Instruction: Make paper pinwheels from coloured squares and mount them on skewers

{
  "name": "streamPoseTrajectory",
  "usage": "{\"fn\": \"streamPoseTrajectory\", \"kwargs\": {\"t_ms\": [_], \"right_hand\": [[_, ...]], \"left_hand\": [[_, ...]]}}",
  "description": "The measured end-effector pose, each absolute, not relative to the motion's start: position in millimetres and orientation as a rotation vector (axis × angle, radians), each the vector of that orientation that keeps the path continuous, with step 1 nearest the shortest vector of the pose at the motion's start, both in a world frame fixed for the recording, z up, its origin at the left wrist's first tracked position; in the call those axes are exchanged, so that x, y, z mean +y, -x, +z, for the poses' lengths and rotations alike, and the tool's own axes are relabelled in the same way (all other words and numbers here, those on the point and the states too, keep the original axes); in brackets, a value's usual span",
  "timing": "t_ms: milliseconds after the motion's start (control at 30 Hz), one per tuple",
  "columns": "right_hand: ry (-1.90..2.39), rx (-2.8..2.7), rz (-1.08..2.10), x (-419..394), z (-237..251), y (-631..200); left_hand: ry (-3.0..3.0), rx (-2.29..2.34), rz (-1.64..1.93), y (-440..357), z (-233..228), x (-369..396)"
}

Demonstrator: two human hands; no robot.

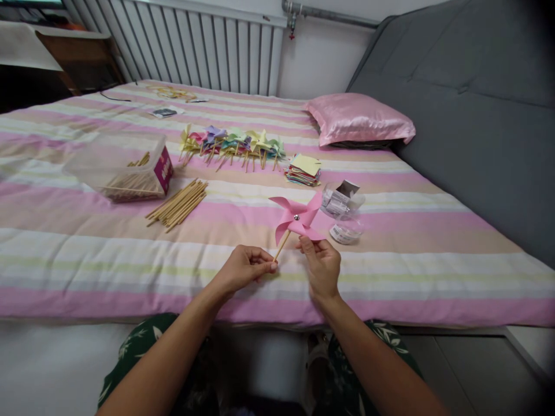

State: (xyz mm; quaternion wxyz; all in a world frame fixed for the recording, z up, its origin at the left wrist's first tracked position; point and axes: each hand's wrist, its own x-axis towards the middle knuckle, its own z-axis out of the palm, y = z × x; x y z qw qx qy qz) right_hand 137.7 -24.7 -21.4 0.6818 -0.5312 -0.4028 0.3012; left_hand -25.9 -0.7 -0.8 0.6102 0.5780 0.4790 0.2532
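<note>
Holding a pink pinwheel (297, 218) by its stick.
Left hand (243, 268) pinches the stick; right hand (321, 264) pinches the light, bendy paper.

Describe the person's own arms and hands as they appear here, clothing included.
Both forearms are bare to the elbows, with no sleeves in view. The left hand and right hand wear no gloves, and no rings, watch or bracelet can be seen. Below the arms, the lap shows a dark green garment with a pale leaf print.

Matt pink paper pinwheel (297, 218) on thin wooden stick (281, 245) with shiny metal pin, striped woven cloth bedsheet (108, 254), glossy satin pillow (358, 118), clear plastic box (119, 164), bare wooden sticks (177, 204)
</note>
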Motion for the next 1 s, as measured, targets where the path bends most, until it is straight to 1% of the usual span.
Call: {"fn": "streamPoseTrajectory", "kwargs": {"t_ms": [333, 567, 767, 867, 1000], "right_hand": [[1.220, -0.918, 0.658, -24.7, -16.0, -139.7], [1.028, -0.934, 0.827, -24.9, -19.3, -138.4], [0.965, -0.690, 0.922, -15.0, -15.3, -152.0], [0.995, -0.659, 0.888, -9.3, -12.8, -166.7], [1.095, -0.914, 0.752, -9.6, -6.9, -176.7]], "left_hand": [[-1.337, 1.098, 0.588, 25.2, 1.3, -1.0], [-1.344, 1.093, 0.595, 24.3, -3.3, -0.7], [-1.375, 1.113, 0.578, 23.6, -2.6, -0.8], [-1.382, 1.126, 0.560, 23.6, 0.5, -1.4], [-1.427, 1.110, 0.534, 24.4, 2.0, -1.9]]}}
